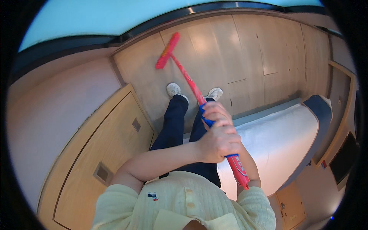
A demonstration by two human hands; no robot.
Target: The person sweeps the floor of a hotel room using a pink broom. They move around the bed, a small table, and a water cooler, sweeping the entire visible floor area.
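A pink-red broom slants across the middle of the view, its long handle running from my hands to the floor. The broom head, slightly blurred, is by the wood-look floor beyond my feet; whether its bristles touch is unclear. My left hand grips the handle near its top end, which bears writing. Just below it, my right hand is wrapped around a blue grip section. The right forearm is partly hidden behind the left hand and the handle.
A bed with a white sheet and blue border stands at my right. To my left is a wooden cabinet with recessed pulls. My white shoes are on the floor. A dark-framed, blue-lit window lies ahead. A wooden door shows lower right.
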